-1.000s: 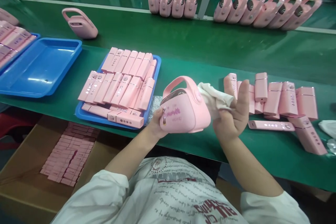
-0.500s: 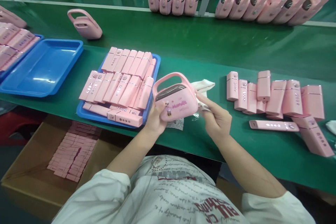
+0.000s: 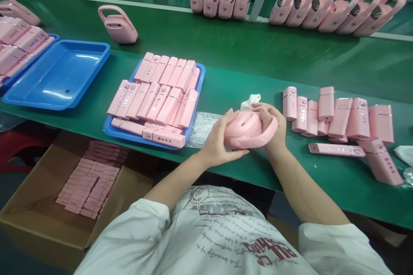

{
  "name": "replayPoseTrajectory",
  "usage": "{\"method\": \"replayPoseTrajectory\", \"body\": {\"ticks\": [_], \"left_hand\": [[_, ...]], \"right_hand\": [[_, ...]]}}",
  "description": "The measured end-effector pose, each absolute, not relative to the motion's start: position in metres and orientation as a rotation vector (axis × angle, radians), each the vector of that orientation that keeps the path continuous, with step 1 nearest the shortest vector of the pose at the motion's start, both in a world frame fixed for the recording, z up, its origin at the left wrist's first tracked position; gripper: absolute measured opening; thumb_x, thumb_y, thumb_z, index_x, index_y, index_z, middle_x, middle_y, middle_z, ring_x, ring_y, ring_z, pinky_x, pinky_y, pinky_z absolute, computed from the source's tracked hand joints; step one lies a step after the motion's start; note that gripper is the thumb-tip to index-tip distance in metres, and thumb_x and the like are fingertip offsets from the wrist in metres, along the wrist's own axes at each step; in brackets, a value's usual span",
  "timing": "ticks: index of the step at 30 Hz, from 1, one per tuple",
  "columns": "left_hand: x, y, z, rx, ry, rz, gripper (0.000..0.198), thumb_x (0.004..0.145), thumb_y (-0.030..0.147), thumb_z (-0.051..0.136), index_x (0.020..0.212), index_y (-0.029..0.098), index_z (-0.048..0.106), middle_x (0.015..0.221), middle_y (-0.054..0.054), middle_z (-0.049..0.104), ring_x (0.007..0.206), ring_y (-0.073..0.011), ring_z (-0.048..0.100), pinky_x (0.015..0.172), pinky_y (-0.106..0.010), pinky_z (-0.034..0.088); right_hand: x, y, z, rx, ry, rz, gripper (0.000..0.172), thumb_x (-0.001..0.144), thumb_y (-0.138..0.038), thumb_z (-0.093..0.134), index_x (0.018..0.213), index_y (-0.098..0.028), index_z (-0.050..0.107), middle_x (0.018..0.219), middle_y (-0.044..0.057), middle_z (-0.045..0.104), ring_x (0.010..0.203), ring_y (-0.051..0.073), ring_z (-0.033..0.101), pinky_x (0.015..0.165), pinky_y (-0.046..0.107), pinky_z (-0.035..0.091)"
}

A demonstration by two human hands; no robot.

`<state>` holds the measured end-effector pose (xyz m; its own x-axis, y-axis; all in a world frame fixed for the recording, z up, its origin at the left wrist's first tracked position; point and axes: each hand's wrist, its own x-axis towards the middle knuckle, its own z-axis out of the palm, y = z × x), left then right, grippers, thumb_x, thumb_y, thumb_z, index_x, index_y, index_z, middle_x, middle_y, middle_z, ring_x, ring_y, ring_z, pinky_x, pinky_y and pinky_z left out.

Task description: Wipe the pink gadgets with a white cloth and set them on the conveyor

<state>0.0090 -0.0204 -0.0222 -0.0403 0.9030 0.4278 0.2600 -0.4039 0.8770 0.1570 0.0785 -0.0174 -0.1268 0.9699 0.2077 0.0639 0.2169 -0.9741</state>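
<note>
Between my hands is a pink handled device (image 3: 242, 128), tilted with its loop handle pointing right and toward me. A small slot shows in its pink side. My left hand (image 3: 215, 142) grips the left end, fingers on top and thumb below. On the far right side, my right hand (image 3: 276, 131) is closed on the device, partly hidden behind the handle. A white cloth (image 3: 250, 102) sticks up by the right fingers. Clear bubble wrap (image 3: 204, 129) lies on the green table just left of my left hand.
Left of me, a blue tray (image 3: 106, 131) bears stacked pink oblong pieces (image 3: 151, 103); another blue tray (image 3: 19, 88) stands farther left. More pink pieces (image 3: 342, 116) lie at right. Similar handled devices (image 3: 322, 8) line the back ledge. A cardboard box (image 3: 35, 219) sits below the table.
The device has been turned over and rotated, so its printed, dark-windowed face no longer shows and the handle points right. Both hands moved right. The bubble wrap is now more visible.
</note>
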Motion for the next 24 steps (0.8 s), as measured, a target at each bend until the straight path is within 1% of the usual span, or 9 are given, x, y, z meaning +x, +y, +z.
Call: {"method": "replayPoseTrajectory", "body": {"ticks": [2, 4, 7, 9, 11, 14, 18, 20, 24], "left_hand": [[0.009, -0.022, -0.023, 1.668, 1.225, 1.464, 0.099, 0.069, 0.038, 0.080, 0.148, 0.023, 0.022, 0.148, -0.018, 0.039, 0.140, -0.0323, 0.037, 0.115, -0.052, 0.030], [0.008, -0.023, -0.024, 1.700, 1.262, 1.474, 0.096, 0.069, 0.039, 0.079, 0.146, 0.023, 0.024, 0.148, -0.019, 0.038, 0.138, -0.0334, 0.038, 0.113, -0.053, 0.032], [0.007, -0.025, -0.025, 1.834, 1.381, 1.520, 0.072, 0.079, 0.034, 0.070, 0.140, 0.021, 0.034, 0.142, -0.019, 0.043, 0.136, -0.0317, 0.040, 0.112, -0.054, 0.034], [0.004, -0.025, -0.025, 1.873, 1.454, 1.549, 0.051, 0.085, 0.028, 0.061, 0.132, 0.020, 0.042, 0.134, -0.018, 0.049, 0.131, -0.0289, 0.045, 0.110, -0.052, 0.038], [0.001, -0.026, -0.025, 1.859, 1.492, 1.572, 0.039, 0.088, 0.025, 0.057, 0.126, 0.020, 0.047, 0.128, -0.016, 0.053, 0.125, -0.0268, 0.050, 0.106, -0.050, 0.042], [-0.004, -0.028, -0.024, 1.829, 1.536, 1.627, 0.031, 0.089, 0.024, 0.056, 0.119, 0.020, 0.050, 0.124, -0.015, 0.057, 0.122, -0.0257, 0.053, 0.103, -0.048, 0.045], [-0.004, -0.029, -0.021, 1.951, 1.449, 1.587, 0.013, 0.090, 0.018, 0.052, 0.102, 0.019, 0.056, 0.108, -0.011, 0.065, 0.107, -0.0228, 0.062, 0.093, -0.042, 0.053], [-0.002, -0.028, -0.021, 2.050, 1.345, 1.547, 0.009, 0.089, 0.016, 0.050, 0.093, 0.019, 0.058, 0.096, -0.009, 0.068, 0.099, -0.0219, 0.065, 0.088, -0.039, 0.055], [0.003, -0.028, -0.025, 2.097, 1.292, 1.498, 0.012, 0.088, 0.013, 0.048, 0.085, 0.019, 0.058, 0.084, -0.007, 0.068, 0.085, -0.0208, 0.066, 0.077, -0.036, 0.057]], "right_hand": [[0.156, 0.082, -0.015, -1.127, -1.395, 1.096, 0.028, 0.080, -0.047, 0.058, 0.071, -0.020, 0.060, 0.097, 0.006, 0.069, 0.094, 0.022, 0.064, 0.086, 0.038, 0.051], [0.158, 0.090, -0.013, -1.241, -1.436, 1.067, 0.026, 0.079, -0.045, 0.055, 0.071, -0.020, 0.059, 0.086, 0.006, 0.069, 0.082, 0.021, 0.063, 0.076, 0.035, 0.051], [0.164, 0.104, -0.003, -1.405, -1.689, 0.845, 0.027, 0.079, -0.044, 0.051, 0.069, -0.020, 0.058, 0.072, 0.005, 0.065, 0.072, 0.020, 0.060, 0.069, 0.032, 0.047], [0.165, 0.114, 0.009, -1.480, -1.936, 0.660, 0.030, 0.081, -0.045, 0.050, 0.065, -0.020, 0.057, 0.068, 0.004, 0.064, 0.070, 0.020, 0.058, 0.067, 0.031, 0.044], [0.163, 0.122, 0.026, -1.549, -2.185, 0.535, 0.033, 0.085, -0.045, 0.047, 0.067, -0.020, 0.059, 0.066, 0.005, 0.064, 0.070, 0.020, 0.059, 0.065, 0.030, 0.042], [0.153, 0.142, 0.049, -1.706, -2.462, 0.352, 0.031, 0.089, -0.043, 0.048, 0.080, -0.021, 0.068, 0.081, 0.007, 0.071, 0.082, 0.022, 0.064, 0.068, 0.029, 0.043], [0.137, 0.195, 0.071, -1.952, -2.443, 0.178, 0.017, 0.080, -0.027, 0.061, 0.090, -0.021, 0.072, 0.103, 0.011, 0.071, 0.100, 0.027, 0.064, 0.081, 0.031, 0.046], [0.133, 0.229, 0.080, -2.071, -2.324, 0.147, 0.020, 0.078, -0.022, 0.061, 0.094, -0.017, 0.073, 0.108, 0.015, 0.069, 0.103, 0.029, 0.064, 0.084, 0.033, 0.047], [0.126, 0.284, 0.092, -2.300, -2.004, 0.138, 0.034, 0.083, -0.026, 0.060, 0.111, -0.008, 0.067, 0.110, 0.023, 0.066, 0.103, 0.028, 0.064, 0.084, 0.034, 0.050]]}}
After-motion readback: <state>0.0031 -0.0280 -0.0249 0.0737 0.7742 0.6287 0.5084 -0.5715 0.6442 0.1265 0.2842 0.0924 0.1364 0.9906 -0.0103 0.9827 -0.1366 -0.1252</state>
